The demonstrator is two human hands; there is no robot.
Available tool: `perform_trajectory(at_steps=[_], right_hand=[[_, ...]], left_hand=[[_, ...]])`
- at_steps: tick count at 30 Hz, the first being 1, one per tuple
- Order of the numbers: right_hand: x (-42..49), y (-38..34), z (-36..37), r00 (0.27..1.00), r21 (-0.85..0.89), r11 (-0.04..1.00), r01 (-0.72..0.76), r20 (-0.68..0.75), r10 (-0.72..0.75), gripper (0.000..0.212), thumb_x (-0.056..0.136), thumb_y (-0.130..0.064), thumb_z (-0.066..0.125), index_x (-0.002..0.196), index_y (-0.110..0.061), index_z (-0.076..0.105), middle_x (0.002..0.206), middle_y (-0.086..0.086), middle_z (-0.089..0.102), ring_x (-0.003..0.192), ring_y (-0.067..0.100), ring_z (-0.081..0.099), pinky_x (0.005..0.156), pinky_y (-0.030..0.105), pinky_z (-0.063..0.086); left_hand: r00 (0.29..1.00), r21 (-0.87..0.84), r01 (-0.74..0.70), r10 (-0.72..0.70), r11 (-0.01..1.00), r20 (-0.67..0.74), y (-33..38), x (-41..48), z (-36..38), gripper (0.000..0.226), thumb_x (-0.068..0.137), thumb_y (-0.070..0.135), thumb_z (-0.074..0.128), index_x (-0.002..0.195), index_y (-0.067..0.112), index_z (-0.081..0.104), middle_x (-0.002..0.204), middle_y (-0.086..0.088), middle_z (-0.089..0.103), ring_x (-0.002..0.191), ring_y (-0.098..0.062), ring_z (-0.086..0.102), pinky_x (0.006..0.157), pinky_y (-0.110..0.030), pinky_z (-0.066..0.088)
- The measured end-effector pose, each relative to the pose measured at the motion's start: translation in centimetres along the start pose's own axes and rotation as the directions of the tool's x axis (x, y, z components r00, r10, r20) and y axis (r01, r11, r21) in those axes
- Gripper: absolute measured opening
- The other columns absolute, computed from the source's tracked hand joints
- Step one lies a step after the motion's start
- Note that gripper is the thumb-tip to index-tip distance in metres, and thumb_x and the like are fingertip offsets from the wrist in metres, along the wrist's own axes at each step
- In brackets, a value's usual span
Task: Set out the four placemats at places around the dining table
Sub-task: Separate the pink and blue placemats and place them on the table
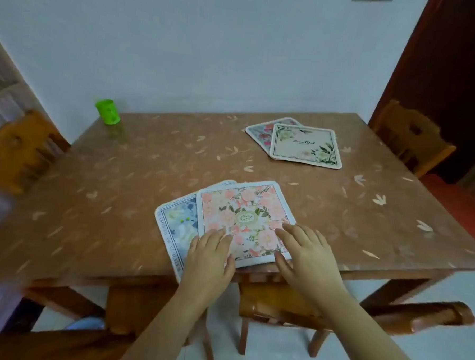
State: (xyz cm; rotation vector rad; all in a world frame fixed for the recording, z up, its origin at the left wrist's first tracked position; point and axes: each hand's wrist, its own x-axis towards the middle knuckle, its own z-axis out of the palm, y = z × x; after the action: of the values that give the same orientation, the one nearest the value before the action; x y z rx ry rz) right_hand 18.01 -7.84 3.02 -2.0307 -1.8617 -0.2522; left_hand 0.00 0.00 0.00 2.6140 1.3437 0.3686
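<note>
Currently both my hands are flat and unclenched on the near stack, grasping nothing. My left hand (209, 256) rests palm down on the lower left corner of the pink floral placemat (245, 221). My right hand (306, 255) rests on its lower right corner, fingers spread.

Layout: the pink mat lies on top of a blue-white placemat (173, 226), which sticks out to the left and is rotated a bit. Both sit at the near edge of the dining table (121, 173), directly ahead of my hands. The pink mat's near edge overhangs the table edge slightly, I think.

The other pair is well apart, far right: a cream placemat (305, 146) overlapping a rose-print placemat (263, 131).

So no mat is at its own place yet; two stacks of two.

Key relation: the top mat lies under both palms, nearly square, edges roughly along the table edge. The blue one is nearer my left hand, so left should pin it while right slides the pink away.

Text: cream mat reads roughly "Beautiful". Pink mat has a centre medallion, unreadable. Blue mat has border lettering, too blurred.

Green cup (108, 112) at far left corner, out of the way.
</note>
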Motion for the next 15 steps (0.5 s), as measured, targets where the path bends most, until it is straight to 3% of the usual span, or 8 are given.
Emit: perform_trajectory(at_steps=[9,15], right_hand=[[5.4,2.4,7.3,0.991,0.003,0.997,0.074,0.112,-0.074,0.038,0.068,-0.023,0.076,0.103,-0.013,0.064,0.104,0.007,0.069,0.096,0.028,0.065,0.08,0.045,0.053],[5.5,4.0,11.3,0.97,0.1,0.993,0.066,0.228,-0.087,0.038,0.071,-0.023,0.073,0.105,-0.012,0.062,0.106,0.008,0.068,0.099,0.028,0.063,0.084,0.046,0.052]], left_hand=[[0.992,-0.022,-0.101,0.103,0.995,0.072,-4.0,7.2,5.9,0.042,0.092,0.029,0.038,0.131,0.015,0.04,0.14,-0.002,0.04,0.13,-0.017,0.028,0.109,-0.034,0.011],[0.972,-0.038,-0.147,0.151,0.988,0.18,-5.0,7.8,9.1,0.043,0.093,0.031,0.036,0.133,0.016,0.037,0.143,-0.004,0.036,0.133,-0.018,0.023,0.11,-0.037,0.011]])
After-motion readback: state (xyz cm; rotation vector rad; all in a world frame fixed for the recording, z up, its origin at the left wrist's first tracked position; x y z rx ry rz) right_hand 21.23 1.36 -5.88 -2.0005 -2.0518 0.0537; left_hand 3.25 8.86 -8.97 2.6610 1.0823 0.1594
